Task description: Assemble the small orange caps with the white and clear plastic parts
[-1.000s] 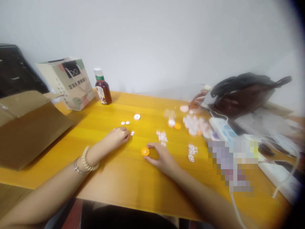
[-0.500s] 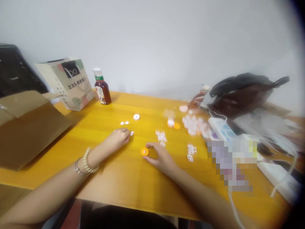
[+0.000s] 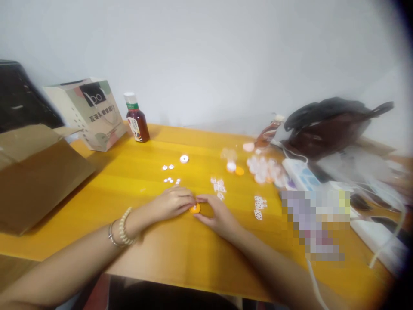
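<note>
A small round orange disc (image 3: 195, 209) with a pale spot at its middle lies low over the table between my hands. My right hand (image 3: 220, 215) grips its edge between thumb and fingers. From the left, my left hand (image 3: 174, 202) reaches over the disc, fingertips pinched together at its upper left edge. Whatever those fingertips hold is hidden. Just beyond my left hand are several tiny white pieces (image 3: 169, 179), with two white knobs (image 3: 171, 166) and a white ring (image 3: 184, 159) farther back. White cut-out pieces (image 3: 219, 186) lie beyond my right hand.
Left stand an open cardboard box (image 3: 41, 176), a paper bag (image 3: 97, 114) and a dark red bottle (image 3: 137, 122). Rightward are more cut-outs (image 3: 258, 208), a second orange disc (image 3: 239, 171), a pile of pale round pieces (image 3: 264, 168), a white power strip (image 3: 376, 237) and a dark bag (image 3: 325, 129).
My left hand has moved right and nearer me, from the tiny white pieces to the orange disc. My right hand still grips the disc in nearly the same place.
</note>
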`<action>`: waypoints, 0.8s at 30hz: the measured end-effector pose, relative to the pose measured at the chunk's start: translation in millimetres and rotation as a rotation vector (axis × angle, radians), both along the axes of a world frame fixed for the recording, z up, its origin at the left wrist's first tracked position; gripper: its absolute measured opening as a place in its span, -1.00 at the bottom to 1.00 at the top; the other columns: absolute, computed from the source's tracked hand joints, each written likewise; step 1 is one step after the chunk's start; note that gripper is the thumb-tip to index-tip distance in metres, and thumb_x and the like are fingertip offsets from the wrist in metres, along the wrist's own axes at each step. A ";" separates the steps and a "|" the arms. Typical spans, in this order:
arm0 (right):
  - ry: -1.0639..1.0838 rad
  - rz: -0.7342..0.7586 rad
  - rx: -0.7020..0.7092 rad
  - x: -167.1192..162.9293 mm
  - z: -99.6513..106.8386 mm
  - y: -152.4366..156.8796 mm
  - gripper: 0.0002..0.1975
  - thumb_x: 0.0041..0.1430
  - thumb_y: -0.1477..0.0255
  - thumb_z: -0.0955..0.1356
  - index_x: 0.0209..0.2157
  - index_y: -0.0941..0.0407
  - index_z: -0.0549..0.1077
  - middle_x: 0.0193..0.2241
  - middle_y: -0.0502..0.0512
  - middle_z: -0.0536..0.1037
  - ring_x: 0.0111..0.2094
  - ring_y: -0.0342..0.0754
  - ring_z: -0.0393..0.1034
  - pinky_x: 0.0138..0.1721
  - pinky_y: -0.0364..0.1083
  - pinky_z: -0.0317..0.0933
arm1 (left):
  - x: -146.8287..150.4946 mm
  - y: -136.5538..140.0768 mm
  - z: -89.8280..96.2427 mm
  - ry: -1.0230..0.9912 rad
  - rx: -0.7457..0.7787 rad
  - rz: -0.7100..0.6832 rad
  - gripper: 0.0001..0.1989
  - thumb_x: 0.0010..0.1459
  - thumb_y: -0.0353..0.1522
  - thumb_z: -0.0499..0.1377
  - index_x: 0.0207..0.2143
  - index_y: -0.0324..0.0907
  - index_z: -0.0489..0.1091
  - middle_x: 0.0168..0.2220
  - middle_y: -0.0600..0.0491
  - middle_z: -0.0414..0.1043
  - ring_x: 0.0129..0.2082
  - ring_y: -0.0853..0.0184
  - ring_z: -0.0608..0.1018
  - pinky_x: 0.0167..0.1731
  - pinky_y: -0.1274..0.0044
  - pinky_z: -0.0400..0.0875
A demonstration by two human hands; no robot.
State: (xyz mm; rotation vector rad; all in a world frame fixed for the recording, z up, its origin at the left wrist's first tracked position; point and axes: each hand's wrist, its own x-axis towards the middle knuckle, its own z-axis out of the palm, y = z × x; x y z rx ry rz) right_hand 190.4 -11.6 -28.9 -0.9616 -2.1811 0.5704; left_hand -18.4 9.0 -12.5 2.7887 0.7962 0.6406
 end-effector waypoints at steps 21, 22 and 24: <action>-0.004 -0.006 -0.033 -0.6 3.5 -1.3 -0.66 -0.02 0.45 0.37 -0.16 0.09 0.28 -0.24 0.12 0.49 -0.18 -0.02 0.41 -0.13 -0.01 0.28 | -5.5 -3.8 6.8 -0.019 -0.064 -0.009 -0.77 0.21 -0.38 0.02 -0.16 -0.14 0.42 -0.24 -0.02 0.42 -0.25 0.35 0.44 -0.19 0.47 0.30; -0.005 -0.007 -0.033 -0.7 3.8 -1.4 -0.66 -0.02 0.45 0.37 -0.16 0.09 0.28 -0.24 0.12 0.49 -0.18 -0.02 0.41 -0.14 -0.01 0.28 | -5.4 -4.6 8.3 -0.012 -0.072 -0.015 -0.77 0.20 -0.38 0.02 -0.16 -0.14 0.43 -0.25 -0.02 0.42 -0.25 0.35 0.43 -0.19 0.48 0.30; -0.009 -0.009 -0.036 -0.7 4.0 -1.2 -0.66 -0.02 0.45 0.38 -0.16 0.08 0.28 -0.25 0.11 0.49 -0.19 -0.02 0.41 -0.14 -0.01 0.29 | -4.9 -5.7 10.8 -0.006 -0.090 -0.025 -0.77 0.20 -0.39 0.01 -0.17 -0.15 0.43 -0.26 -0.02 0.41 -0.25 0.36 0.43 -0.20 0.50 0.31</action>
